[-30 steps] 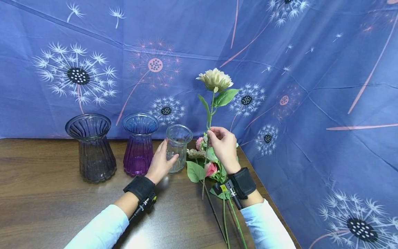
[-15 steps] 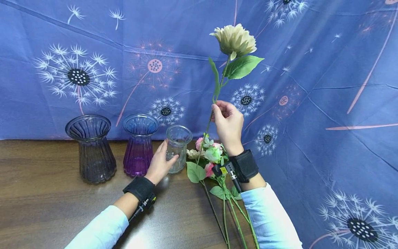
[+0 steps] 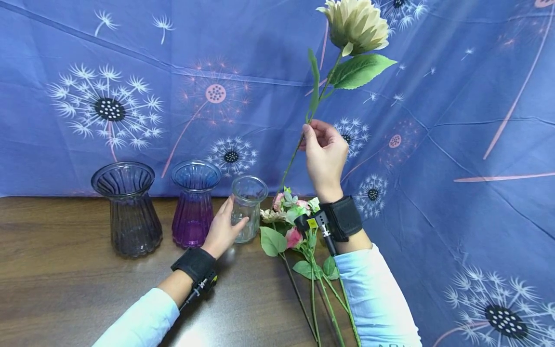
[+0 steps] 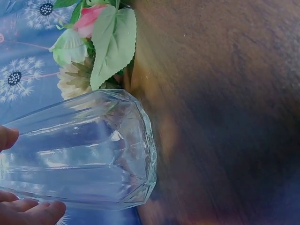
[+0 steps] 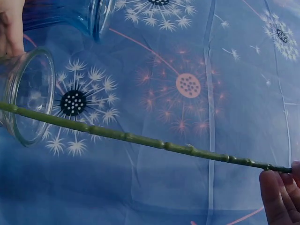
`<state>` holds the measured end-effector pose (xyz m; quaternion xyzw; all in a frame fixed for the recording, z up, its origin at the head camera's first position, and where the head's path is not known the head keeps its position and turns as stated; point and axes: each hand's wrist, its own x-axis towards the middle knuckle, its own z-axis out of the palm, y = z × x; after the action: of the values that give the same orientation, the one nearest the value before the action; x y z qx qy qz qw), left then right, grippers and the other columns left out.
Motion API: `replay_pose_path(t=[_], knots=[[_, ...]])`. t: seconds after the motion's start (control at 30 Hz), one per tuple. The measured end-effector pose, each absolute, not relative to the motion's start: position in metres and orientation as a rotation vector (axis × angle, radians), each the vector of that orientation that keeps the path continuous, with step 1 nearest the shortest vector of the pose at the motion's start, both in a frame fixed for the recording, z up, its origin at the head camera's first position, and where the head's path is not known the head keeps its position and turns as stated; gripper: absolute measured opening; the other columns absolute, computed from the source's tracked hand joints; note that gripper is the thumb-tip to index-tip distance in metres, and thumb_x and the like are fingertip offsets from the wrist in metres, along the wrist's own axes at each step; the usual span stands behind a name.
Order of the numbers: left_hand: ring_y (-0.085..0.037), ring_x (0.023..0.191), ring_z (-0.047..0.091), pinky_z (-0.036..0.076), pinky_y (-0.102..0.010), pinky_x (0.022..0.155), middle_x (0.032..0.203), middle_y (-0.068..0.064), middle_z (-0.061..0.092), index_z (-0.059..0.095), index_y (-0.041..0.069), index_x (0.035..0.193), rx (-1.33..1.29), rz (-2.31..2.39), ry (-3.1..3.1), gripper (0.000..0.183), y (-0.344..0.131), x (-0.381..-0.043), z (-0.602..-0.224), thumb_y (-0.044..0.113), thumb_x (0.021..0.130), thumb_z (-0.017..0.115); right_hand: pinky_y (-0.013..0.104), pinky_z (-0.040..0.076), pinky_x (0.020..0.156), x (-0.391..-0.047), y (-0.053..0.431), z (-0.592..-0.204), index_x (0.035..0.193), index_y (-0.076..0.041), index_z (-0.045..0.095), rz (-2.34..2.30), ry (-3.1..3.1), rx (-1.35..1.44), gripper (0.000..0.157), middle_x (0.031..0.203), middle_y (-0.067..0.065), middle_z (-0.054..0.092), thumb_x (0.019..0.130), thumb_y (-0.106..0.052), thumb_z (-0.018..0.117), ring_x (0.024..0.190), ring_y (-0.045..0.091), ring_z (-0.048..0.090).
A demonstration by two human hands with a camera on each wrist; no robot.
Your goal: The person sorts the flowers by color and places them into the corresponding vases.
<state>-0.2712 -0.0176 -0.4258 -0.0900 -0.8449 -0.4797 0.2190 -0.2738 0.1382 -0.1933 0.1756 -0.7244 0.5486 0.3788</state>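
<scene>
Left hand [image 3: 222, 230] is gripping the clear vase [image 3: 252, 224], thumb one side, fingers the other; vase is standing upright on the worktop [image 3: 78, 299], near the back edge, toward the back right corner. Right hand [image 3: 326, 154] is pinching the cream flower [image 3: 356, 29] by its stem, thumb against fingers, just below the leaves. Flower is being held up over the back right corner, bloom uppermost, stem slanting down leftward; lower end is getting lost at the loose flowers [image 3: 294, 237] in the head view. In the right wrist view the stem is crossing the vase's mouth; cannot tell if touching. Loose flowers are lying along the right edge, blooms just right of the clear vase, stems running toward the front. Purple vase [image 3: 192, 212] is standing just left of the left hand, dark vase [image 3: 133, 219] farther left, both upright near the back edge. Cloth [image 3: 269, 58] is hanging behind.
</scene>
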Motion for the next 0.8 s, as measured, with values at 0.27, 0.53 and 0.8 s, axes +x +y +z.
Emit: replay_pose_path(t=[0.27, 0.53, 0.8], knots=[[-0.038, 0.133, 0.038, 0.031, -0.047, 0.112, 0.144, -0.028, 0.036, 0.029, -0.01, 0.141, -0.238, -1.348, -2.375, 0.075, -0.017, -0.27, -0.424, 0.02, 0.085, 0.068, 0.027, 0.056, 0.055, -0.28, 0.131, -0.189, 0.095, 0.011, 0.062, 1.518, -1.696, 0.441, 0.015, 0.067, -0.007, 0.059, 0.087, -0.002, 0.063, 0.054, 0.006, 0.058], [-0.038, 0.133, 0.038, 0.031, -0.046, 0.113, 0.144, -0.028, 0.036, 0.03, -0.011, 0.14, -0.242, -1.342, -2.369, 0.074, -0.019, -0.27, -0.423, 0.019, 0.085, 0.069, 0.023, 0.055, 0.055, -0.283, 0.124, -0.187, 0.096, 0.011, 0.062, 1.57, -1.647, 0.447, 0.015, 0.069, -0.006, 0.059, 0.087, -0.001, 0.062, 0.054, 0.003, 0.058], [-0.038, 0.133, 0.038, 0.032, -0.046, 0.112, 0.144, -0.027, 0.036, 0.029, -0.01, 0.141, -0.233, -1.346, -2.371, 0.075, -0.018, -0.269, -0.423, 0.019, 0.085, 0.069, 0.025, 0.056, 0.057, -0.288, 0.118, -0.192, 0.096, 0.01, 0.062, 1.572, -1.646, 0.418, 0.015, 0.07, -0.007, 0.06, 0.087, -0.002, 0.063, 0.055, 0.005, 0.058]])
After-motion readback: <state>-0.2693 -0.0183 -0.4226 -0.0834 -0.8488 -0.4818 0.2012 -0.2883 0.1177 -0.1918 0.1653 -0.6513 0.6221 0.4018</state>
